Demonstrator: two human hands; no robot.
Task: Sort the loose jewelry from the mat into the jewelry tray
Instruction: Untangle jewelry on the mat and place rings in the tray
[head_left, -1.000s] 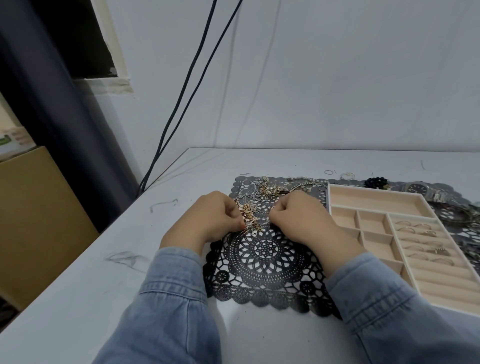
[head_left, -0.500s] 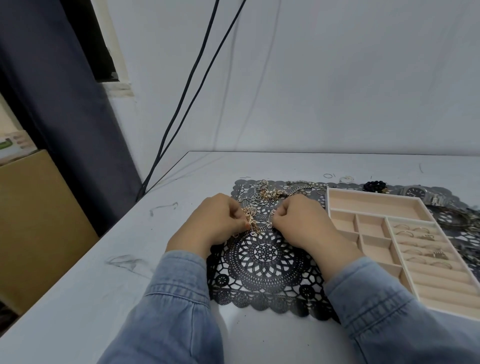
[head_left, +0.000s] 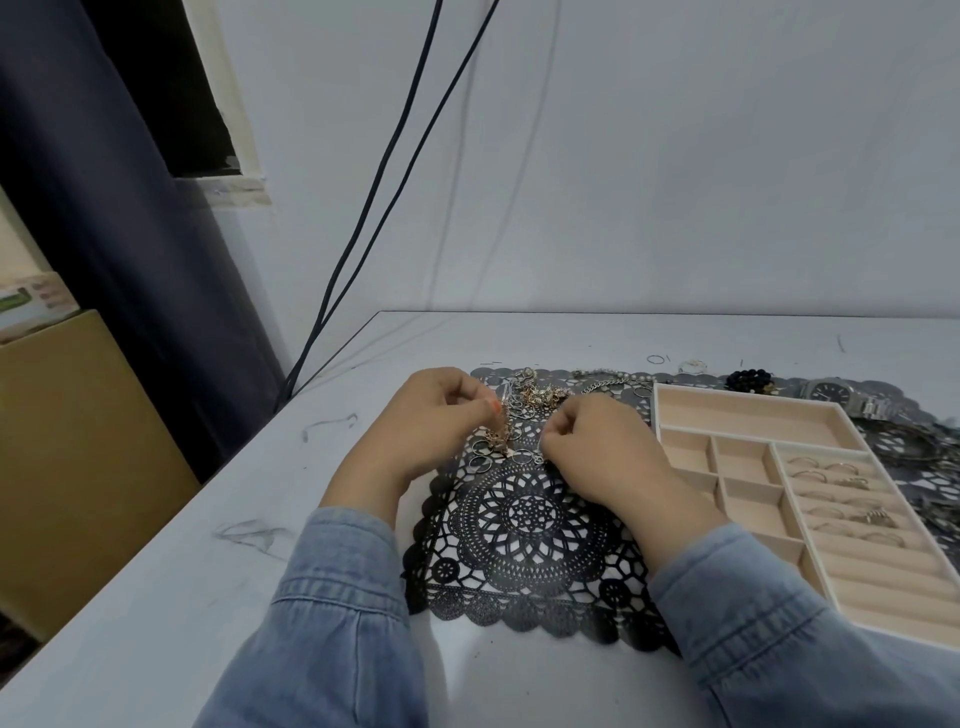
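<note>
Your left hand (head_left: 431, 423) curls its fingers (head_left: 480, 410) into a pinch on a tangled gold-toned jewelry cluster (head_left: 497, 439), which hangs from them to the black lace-pattern mat (head_left: 519, 525). Your right hand (head_left: 597, 449) pinches a thin strand of that cluster. Loose silver chains (head_left: 540, 395) lie just beyond your fingers. The beige compartmented jewelry tray (head_left: 657, 410) sits right of your right fingers on the white bench (head_left: 208, 571).
</note>
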